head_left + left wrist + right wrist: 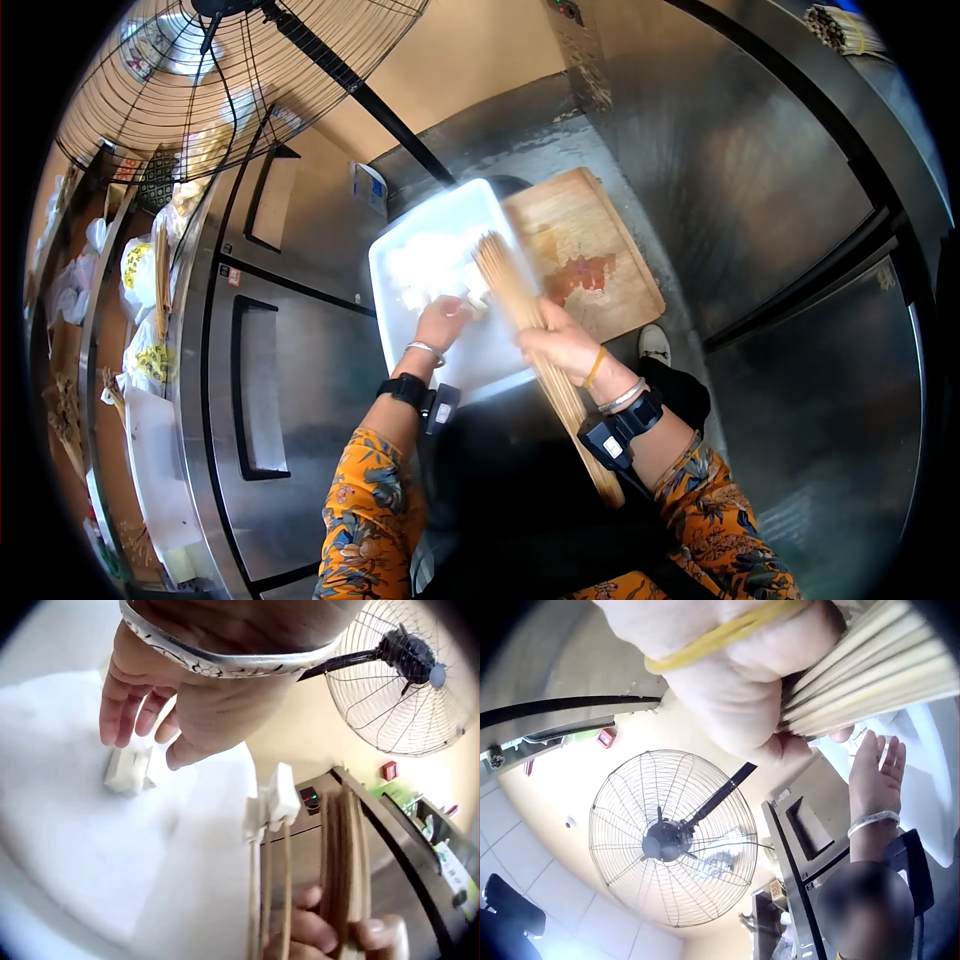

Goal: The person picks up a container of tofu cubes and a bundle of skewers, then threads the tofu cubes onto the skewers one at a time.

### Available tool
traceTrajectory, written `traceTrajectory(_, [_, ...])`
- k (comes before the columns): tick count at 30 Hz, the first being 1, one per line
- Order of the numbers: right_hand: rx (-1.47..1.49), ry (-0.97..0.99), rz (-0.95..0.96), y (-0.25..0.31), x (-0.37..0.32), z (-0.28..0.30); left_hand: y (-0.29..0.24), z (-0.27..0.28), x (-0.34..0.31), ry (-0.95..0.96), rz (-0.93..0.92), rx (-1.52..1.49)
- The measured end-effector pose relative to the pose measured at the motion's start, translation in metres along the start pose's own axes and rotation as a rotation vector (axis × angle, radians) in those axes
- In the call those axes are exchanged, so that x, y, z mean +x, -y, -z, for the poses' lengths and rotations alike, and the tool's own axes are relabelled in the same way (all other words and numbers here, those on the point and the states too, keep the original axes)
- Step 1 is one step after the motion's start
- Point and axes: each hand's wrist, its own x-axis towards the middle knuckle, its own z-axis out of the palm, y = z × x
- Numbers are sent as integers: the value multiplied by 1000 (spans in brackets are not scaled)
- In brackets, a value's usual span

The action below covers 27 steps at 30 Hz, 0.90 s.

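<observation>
Reaching into white tray with left hand; fingers loosely bent over white cube, not pinching yet. More cubes piled at far end of tray. Gripping skewer bundle in right hand, fingers wrapped tight; two loaded skewers poking out beside bundle, cubes on tips. Likely best: pinch cube lightly by sides, avoid crushing; aim point at centre, push straight; hold bundle above tray, clear of cutting board.

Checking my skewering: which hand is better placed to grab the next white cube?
Likely the left hand: it hovers at a white cube in the tray, while the right hand grips the skewer bundle.
</observation>
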Motion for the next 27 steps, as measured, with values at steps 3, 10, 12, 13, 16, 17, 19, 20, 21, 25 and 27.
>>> traceTrajectory(3, [6, 21, 17, 0, 2, 1, -2, -18, 7, -42, -29, 210])
traceTrajectory(10, [10, 10, -34, 8, 2, 0, -19, -22, 1, -36, 20, 338])
traceTrajectory(12, [-1, 20, -35, 7, 4, 1, -14, -20, 3, -24, 46, 288])
traceTrajectory(13, [-5, 23, -39, 5, 5, 0, -10, -20, 6, -23, 52, 260])
traceTrajectory(16, [1, 32, -32, 4, 5, -1, -3, -20, 7, -39, 41, 207])
traceTrajectory(17, [6, 35, -27, 4, 4, -1, -3, -20, 7, -48, 32, 194])
traceTrajectory(19, [10, 27, -18, 5, 3, -3, -6, -18, 8, 34, 59, 178])
traceTrajectory(20, [12, 24, -14, 5, 3, -4, -7, -16, 8, 75, 71, 170])
traceTrajectory(21, [6, 33, -11, 4, 4, -3, 0, -18, 13, 54, 72, 161])
traceTrajectory(25, [1, 34, -6, 3, 5, -3, 12, -22, 20, 10, 155, 16])
traceTrajectory(27, [-13, 32, -19, 5, 5, -4, 3, -19, 10, 3, 241, -238])
